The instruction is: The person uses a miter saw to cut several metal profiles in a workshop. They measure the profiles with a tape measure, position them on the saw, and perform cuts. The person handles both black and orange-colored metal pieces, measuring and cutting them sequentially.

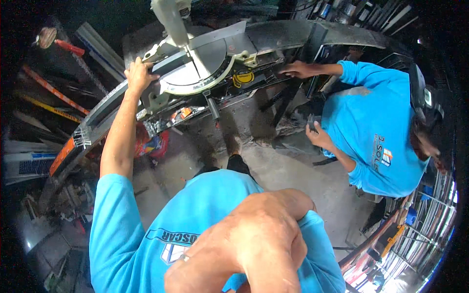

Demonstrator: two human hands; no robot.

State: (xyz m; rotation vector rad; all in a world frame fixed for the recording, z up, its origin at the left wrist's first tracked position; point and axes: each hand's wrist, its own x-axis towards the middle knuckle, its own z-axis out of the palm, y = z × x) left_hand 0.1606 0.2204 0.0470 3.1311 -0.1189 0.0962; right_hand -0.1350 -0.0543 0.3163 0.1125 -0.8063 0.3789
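Observation:
My left hand (139, 78) is at the left side of a mitre saw (172, 22). Its fingers and thumb close round the end of a grey metal bar (171, 65) along the saw's fence. The light round saw table (183, 77) lies just right of that hand. Very near the camera, my right hand (239, 239) looms large and bent, a ring on one finger; its fingertips are out of sight, so what it touches cannot be told. A yellow tape measure (243, 77) sits below the saw's right side.
At the right, a co-worker in a blue shirt (373, 132) reaches one hand (299, 70) to the bench (288, 36); the other hand (320, 136) holds a small dark piece. Long profiles (100, 51) stand at the left, and a red bag (154, 145) lies under the bench.

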